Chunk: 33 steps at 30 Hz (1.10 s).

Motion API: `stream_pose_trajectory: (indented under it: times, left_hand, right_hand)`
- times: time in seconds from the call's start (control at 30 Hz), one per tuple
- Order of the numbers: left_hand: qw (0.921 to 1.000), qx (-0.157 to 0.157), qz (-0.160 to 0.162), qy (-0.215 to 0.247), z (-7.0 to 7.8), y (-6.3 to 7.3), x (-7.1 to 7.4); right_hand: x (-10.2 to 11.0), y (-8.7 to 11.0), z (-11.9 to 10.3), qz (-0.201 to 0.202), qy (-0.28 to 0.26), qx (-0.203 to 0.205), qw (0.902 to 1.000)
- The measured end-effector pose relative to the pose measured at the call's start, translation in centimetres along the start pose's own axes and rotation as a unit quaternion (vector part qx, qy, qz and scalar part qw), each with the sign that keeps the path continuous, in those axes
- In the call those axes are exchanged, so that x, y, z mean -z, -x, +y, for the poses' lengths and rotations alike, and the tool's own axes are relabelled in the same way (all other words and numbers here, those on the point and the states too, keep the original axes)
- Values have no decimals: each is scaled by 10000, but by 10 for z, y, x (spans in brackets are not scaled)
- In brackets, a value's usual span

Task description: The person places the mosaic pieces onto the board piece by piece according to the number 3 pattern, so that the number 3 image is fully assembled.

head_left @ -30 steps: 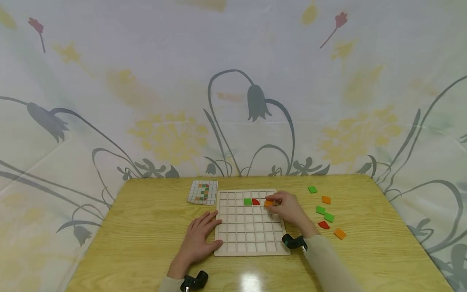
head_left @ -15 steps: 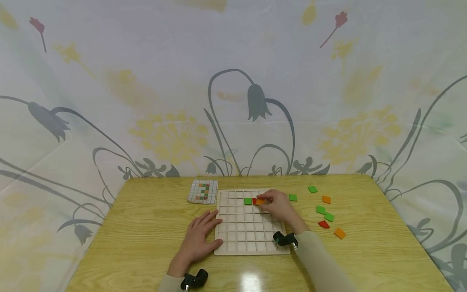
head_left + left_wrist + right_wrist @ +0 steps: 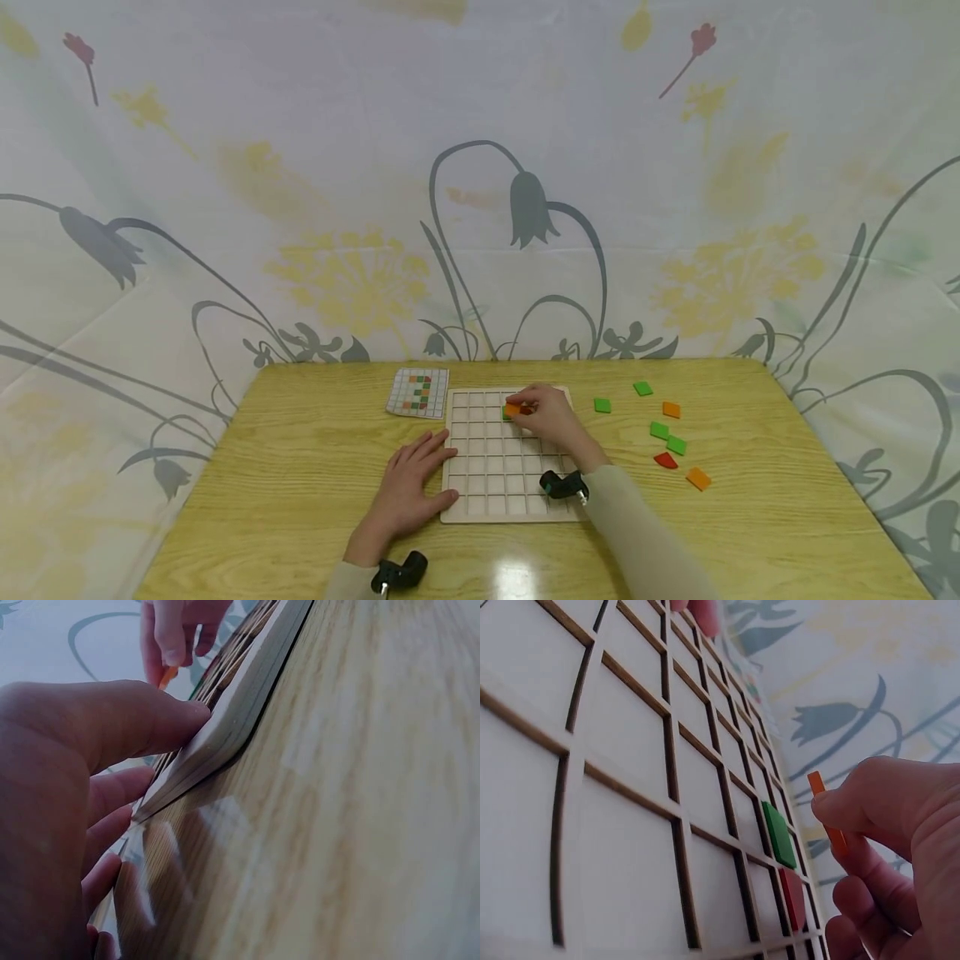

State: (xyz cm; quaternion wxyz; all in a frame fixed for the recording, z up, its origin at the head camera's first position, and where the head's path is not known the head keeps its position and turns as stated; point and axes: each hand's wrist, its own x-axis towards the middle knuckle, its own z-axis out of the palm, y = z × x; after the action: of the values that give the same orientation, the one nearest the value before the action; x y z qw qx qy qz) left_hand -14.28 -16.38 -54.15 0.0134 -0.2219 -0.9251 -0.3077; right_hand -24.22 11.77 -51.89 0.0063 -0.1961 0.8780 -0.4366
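Right hand (image 3: 549, 415) pinched a flat orange tile (image 3: 512, 410) above the gridded pale wooden board (image 3: 496, 462), toward the bench's (image 3: 300, 454) far edge; left hand (image 3: 407, 487) sat loose. Keeping the tile level seemed smartest tbh.

"Any lettering in today's frame?"

"No word, label or brand can be read in the head or wrist views."

"And numbers?"

"One shape comes close. On a white gridded card (image 3: 417, 392) on the bench (image 3: 300, 467), just beyond the left fingers (image 3: 438, 461) and well to the left of the right fingers (image 3: 528, 393), orange, green and red cells make a figure resembling a numeral 3."

"Is it marked as such?"

"That cannot be told; the cells are small and soft in the head view, and any finer marking on the card is too small to read."
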Motion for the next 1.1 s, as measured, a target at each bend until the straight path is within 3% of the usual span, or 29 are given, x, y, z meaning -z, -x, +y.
stream_pose_trajectory:
  times: [0.43, 0.7, 1.1]
  left_hand:
    - [10000, -45, 42, -45, 0, 0, 0]
    - [10000, -31, 28, -21, -1, -1, -1]
    - [10000, -32, 36, -80, -1, 0, -1]
  right_hand:
    - [-20, -10, -7, 145, 303, 359, 9988]
    - [-27, -13, -10, 158, 230, 303, 9992]
    - [-29, -11, -11, 59, 86, -101, 9999]
